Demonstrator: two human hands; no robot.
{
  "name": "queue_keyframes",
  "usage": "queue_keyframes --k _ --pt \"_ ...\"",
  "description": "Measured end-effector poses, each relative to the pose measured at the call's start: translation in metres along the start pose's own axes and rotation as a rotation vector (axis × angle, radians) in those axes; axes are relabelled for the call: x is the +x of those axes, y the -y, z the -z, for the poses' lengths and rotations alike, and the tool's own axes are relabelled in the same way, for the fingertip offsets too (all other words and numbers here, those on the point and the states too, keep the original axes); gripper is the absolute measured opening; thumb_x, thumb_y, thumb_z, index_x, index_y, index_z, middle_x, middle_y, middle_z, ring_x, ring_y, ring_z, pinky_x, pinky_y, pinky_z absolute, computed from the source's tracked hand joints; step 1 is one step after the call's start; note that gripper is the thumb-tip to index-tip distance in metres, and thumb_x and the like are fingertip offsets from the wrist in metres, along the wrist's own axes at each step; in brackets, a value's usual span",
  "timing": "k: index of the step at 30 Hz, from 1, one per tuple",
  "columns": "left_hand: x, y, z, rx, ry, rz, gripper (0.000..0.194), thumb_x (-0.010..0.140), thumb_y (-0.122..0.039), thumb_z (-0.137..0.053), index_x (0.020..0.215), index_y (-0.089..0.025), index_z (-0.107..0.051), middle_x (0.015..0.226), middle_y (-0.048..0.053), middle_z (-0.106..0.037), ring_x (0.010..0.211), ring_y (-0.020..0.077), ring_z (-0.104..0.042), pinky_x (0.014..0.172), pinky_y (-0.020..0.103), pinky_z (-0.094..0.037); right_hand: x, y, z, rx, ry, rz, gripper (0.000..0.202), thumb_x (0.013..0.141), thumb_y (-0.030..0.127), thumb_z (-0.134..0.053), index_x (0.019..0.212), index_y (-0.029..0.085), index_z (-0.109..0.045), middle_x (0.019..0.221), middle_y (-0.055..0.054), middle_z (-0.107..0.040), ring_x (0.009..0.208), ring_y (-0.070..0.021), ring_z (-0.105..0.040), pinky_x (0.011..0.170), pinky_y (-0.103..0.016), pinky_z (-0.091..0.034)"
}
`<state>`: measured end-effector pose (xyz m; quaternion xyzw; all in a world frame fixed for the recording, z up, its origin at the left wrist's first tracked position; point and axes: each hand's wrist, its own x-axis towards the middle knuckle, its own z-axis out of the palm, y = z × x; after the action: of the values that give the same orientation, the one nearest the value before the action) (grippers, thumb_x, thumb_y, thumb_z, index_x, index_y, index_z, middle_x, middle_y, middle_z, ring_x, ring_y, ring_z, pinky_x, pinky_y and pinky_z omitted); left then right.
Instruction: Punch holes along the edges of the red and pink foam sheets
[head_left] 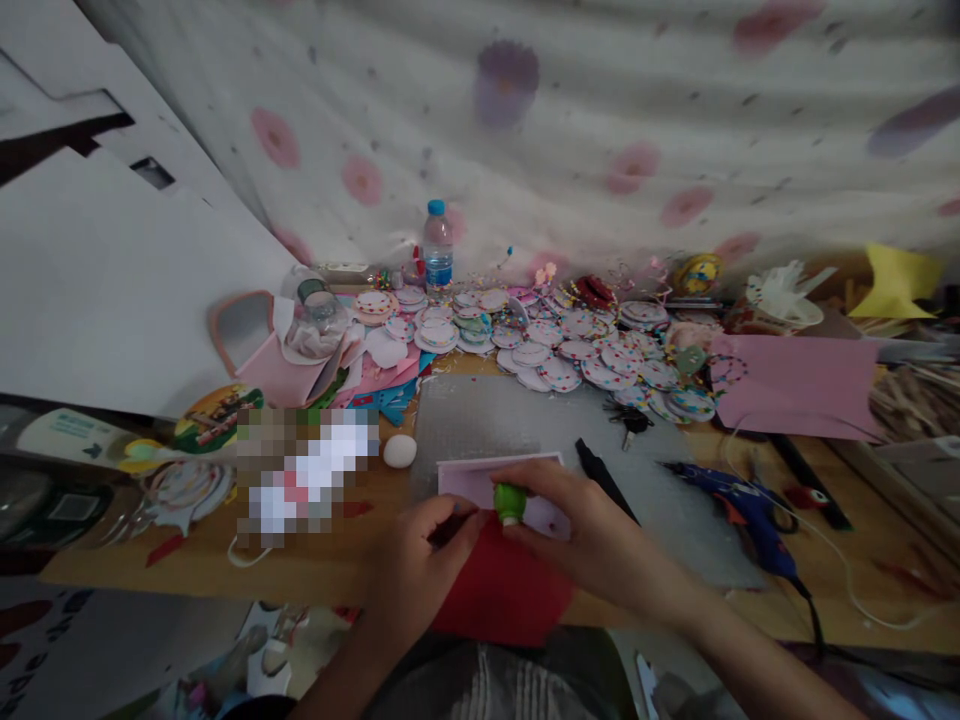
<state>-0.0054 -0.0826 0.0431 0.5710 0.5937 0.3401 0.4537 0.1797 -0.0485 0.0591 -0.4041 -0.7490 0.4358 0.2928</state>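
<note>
My left hand [420, 565] is closed in a pinch at the upper left edge of a red sheet [506, 590], which looks like paper or felt. Between the thumb and fingers of my right hand [581, 520] is a small green rounded thing with a pale end [510, 502]; its exact kind is unclear. That pale end points down over the red sheet's top edge. Behind both hands lies a shallow pale pink tray or box lid [465, 475], partly covered by my hands. The red sheet hangs over the table's front edge toward my lap.
Stacks of white discs with coloured dots [540, 350] fill the back. A blue glue gun [742, 505] with its cord lies right on a grey mat [487, 410]. Left are a white egg-shaped thing [400, 451] and a plastic jar [67, 510]. A water bottle [438, 250] stands behind.
</note>
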Motion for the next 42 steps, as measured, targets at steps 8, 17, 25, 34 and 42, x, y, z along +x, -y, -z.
queue_keyframes --k 8,17,25,34,42 --pt "0.0 0.002 0.0 0.001 -0.037 0.005 0.022 0.082 -0.034 -0.056 0.073 -0.017 -0.066 0.067 0.001 -0.067 0.063 0.0155 -0.06 0.057 0.021 -0.044 -0.003 0.006 0.003 -0.06 -0.006 -0.008 0.039 0.079 0.021 -0.064 0.116 0.029 -0.057 0.104 -0.003 -0.066 0.093 -0.0209 -0.059 0.08 -0.034 -0.045" --pt "-0.001 0.002 0.0 0.058 -0.031 -0.093 0.016 0.084 -0.027 -0.055 0.076 -0.018 -0.067 0.072 0.0 -0.069 0.066 0.0142 -0.062 0.06 0.02 -0.044 -0.002 0.006 0.0 -0.13 0.041 0.011 0.044 0.08 0.016 -0.06 0.122 0.027 -0.053 0.11 -0.004 -0.064 0.098 -0.0194 -0.058 0.085 -0.033 -0.045" --pt "-0.001 0.016 -0.006 0.142 -0.054 -0.155 0.013 0.085 -0.025 -0.055 0.082 -0.02 -0.066 0.079 0.0 -0.07 0.073 0.0149 -0.064 0.064 0.022 -0.045 0.009 0.005 0.012 -0.157 0.19 -0.005 0.039 0.08 0.018 -0.061 0.119 0.025 -0.055 0.105 -0.002 -0.064 0.094 -0.0164 -0.058 0.084 -0.03 -0.045" --pt "-0.002 0.021 -0.008 0.246 -0.055 -0.263 0.012 0.087 -0.024 -0.053 0.088 -0.021 -0.065 0.085 0.001 -0.069 0.078 0.0155 -0.064 0.068 0.024 -0.045 0.015 0.004 0.019 -0.131 0.292 0.088 0.04 0.08 0.012 -0.058 0.117 0.025 -0.055 0.107 -0.004 -0.061 0.1 -0.0177 -0.056 0.09 -0.033 -0.043" --pt "-0.005 0.015 -0.01 0.199 -0.142 -0.287 0.011 0.084 -0.021 -0.056 0.081 -0.019 -0.066 0.077 0.002 -0.07 0.07 0.0155 -0.064 0.065 0.023 -0.047 0.008 -0.009 0.02 -0.052 0.239 0.045 0.042 0.079 0.016 -0.061 0.119 0.024 -0.054 0.109 -0.004 -0.062 0.099 -0.0175 -0.057 0.089 -0.034 -0.045"
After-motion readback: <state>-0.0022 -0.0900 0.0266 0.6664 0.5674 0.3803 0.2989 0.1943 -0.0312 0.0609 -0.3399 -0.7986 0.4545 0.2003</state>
